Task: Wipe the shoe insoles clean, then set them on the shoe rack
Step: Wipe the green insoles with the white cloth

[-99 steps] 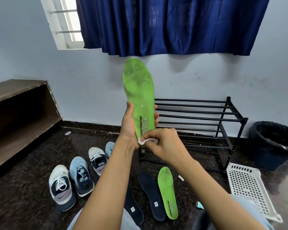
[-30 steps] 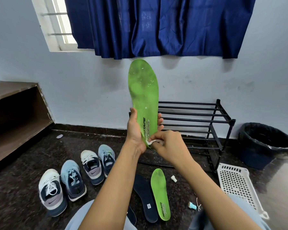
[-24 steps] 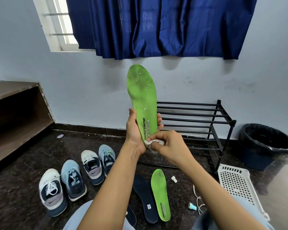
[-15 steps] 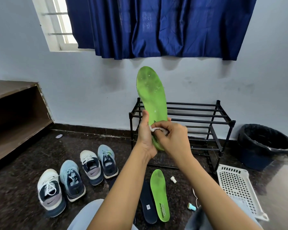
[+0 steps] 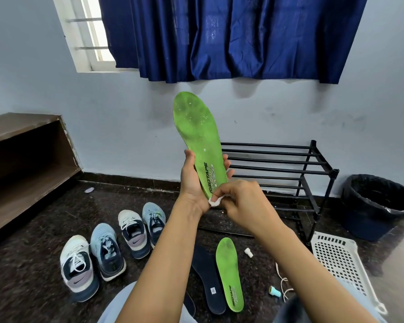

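Your L hand grips the green insole near its heel end: thumb on the left edge, fingers curled round the right edge. The insole stands upright in the air, toe end up, printed side facing you, w/ grey smudges + white specks on the toe half. Your R hand pinches a small white wad, fingertips closed on it, and presses it vs the heel tip right by the L palm. The black shoe rack stands behind both hands, by the wall. On the floor below lie a 2nd green insole and a dark insole side by side. Four sneakers sit to the left. A white basket and a bin are on the right.
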Demonstrator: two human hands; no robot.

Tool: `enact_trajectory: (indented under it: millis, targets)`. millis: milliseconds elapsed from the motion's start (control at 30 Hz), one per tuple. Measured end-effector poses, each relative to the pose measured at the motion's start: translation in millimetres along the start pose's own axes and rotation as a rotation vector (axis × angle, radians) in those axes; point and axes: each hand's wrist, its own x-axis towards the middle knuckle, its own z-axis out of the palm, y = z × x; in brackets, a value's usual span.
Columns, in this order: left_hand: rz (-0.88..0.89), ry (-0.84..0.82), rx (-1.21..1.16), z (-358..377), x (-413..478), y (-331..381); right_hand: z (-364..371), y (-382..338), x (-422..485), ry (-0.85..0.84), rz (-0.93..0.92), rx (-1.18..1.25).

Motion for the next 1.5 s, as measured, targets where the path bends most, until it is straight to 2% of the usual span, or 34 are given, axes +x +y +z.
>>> enact_trajectory:
  millis: [100, 233, 367, 433, 567, 767, 867, 1033, 1233, 1400, 1500]
  targets:
    - [-0.007, -0.012, -0.009, 2, 1, -2, -2, 1, 1, 0.022, 0.049, -0.109]
    - [-0.035, 0.007, 0.014, 7, 0, -11, 0, 2, 5, 0.133, 0.135, -0.238]
    - [-0.056, 0.03, 0.106, 10, -3, -22, 9, 5, 18, 0.32, 0.12, -0.253]
    - [-0.056, 0.045, 0.125, 11, -6, -26, 10, 9, 23, 0.343, 0.117, -0.219]
    - [-0.071, 0.058, 0.18, 7, -6, -20, 7, 11, 17, 0.259, 0.08, -0.049]
    - [0.001, 0.023, 0.078, -4, -4, -2, 6, -5, -2, 0.022, 0.087, 0.109]
    - [0.011, 0.008, 0.089, -5, -7, 1, 3, -4, -5, -0.013, 0.108, 0.241]
    - [0.008, 0.04, 0.085, -3, -7, -4, 10, -10, -5, 0.182, 0.1, 0.378]
    - [-0.006, 0.111, 0.239, 6, -13, -21, 15, -1, 12, 0.43, 0.077, 0.282]
    - [-0.057, 0.062, 0.247, 11, -17, -31, 10, 6, 29, 0.52, 0.133, 0.27]
    - [-0.079, 0.068, 0.268, 10, -19, -27, 9, 8, 27, 0.478, 0.119, 0.264]
